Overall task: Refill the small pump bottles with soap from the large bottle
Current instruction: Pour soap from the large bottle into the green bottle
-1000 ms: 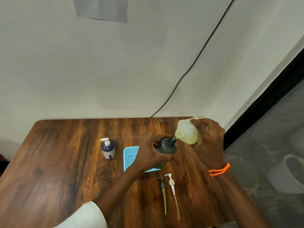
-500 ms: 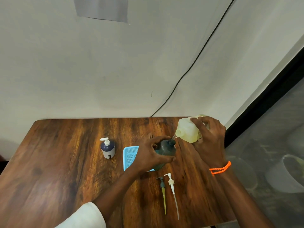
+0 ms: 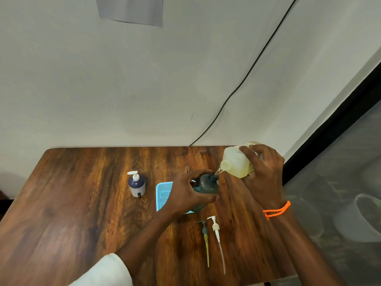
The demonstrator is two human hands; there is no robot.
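Tilting the large bottle [image 3: 237,163] in our right hand [image 3: 265,178], we aim soap into the dark pump bottle [image 3: 207,183] over the table [image 3: 82,203]; our left hand [image 3: 185,195] grips it steady.
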